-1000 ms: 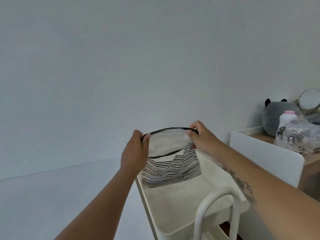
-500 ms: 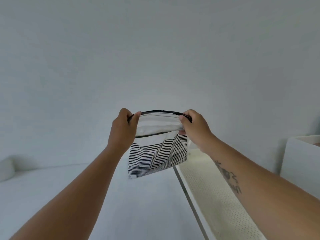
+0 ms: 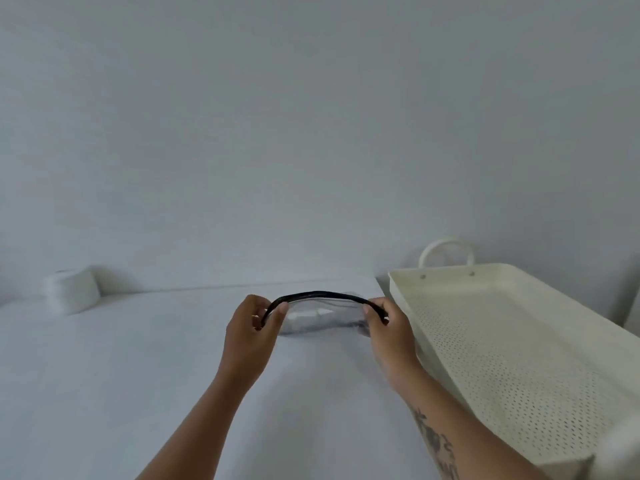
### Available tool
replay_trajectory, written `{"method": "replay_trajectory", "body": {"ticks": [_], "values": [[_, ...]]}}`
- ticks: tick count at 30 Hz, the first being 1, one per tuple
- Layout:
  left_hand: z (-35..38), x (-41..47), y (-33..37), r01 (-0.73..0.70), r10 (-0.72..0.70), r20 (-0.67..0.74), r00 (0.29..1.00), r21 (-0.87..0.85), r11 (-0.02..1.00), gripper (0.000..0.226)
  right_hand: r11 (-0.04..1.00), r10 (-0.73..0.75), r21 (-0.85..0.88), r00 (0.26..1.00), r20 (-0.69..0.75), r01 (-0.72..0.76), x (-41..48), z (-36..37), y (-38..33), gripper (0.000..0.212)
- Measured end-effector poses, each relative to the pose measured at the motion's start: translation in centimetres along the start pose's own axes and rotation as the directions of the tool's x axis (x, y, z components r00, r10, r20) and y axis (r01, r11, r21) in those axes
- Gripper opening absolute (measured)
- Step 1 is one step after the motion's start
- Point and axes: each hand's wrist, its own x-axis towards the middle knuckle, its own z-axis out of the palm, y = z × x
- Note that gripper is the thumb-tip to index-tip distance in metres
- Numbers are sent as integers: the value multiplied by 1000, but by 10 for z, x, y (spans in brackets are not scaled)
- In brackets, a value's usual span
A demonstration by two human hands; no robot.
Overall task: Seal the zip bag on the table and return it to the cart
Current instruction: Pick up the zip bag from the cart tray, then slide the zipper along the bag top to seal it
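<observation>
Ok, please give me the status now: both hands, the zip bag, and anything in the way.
Left hand and right hand pinch the ends of the zip bag at its black top edge. Bag on white table. Cart tray at right, nothing blocking.

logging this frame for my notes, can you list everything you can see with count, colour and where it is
zip bag: one, clear with a black top edge, held at table level at centre, something pale and dark inside that is too blurred to name
table: one, white, fills the lower left and centre
cart tray: one, cream with a perforated floor, on the right beside the table
cart handle: one, white loop, at the tray's far end
white object: one, blurred, at the table's far left against the wall
wall: plain pale grey, upper half of the view
left hand: one, grip pinched on the bag's left end
right hand: one, grip pinched on the bag's right end, tattoo on the forearm
</observation>
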Motion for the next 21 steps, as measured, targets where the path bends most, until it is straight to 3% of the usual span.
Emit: {"method": "replay_trajectory", "body": {"ticks": [7,11,15,21], "values": [[-9,-26,-31,146,-148,101,984,28,989,13,998,51,-46,998,38,-49,-20,5,18,14],[-15,-24,-39,235,-234,106,967,-2,972,16,958,177,182,955,237,-223,-20,-4,17,17],[-23,-17,-44,318,-303,126,945,-119,941,20,886,207,298,877,433,-356,-14,-9,23,29],[-30,-8,-47,499,-303,436,847,-459,735,29,906,216,285,920,328,-314,-3,-6,35,25]]}}
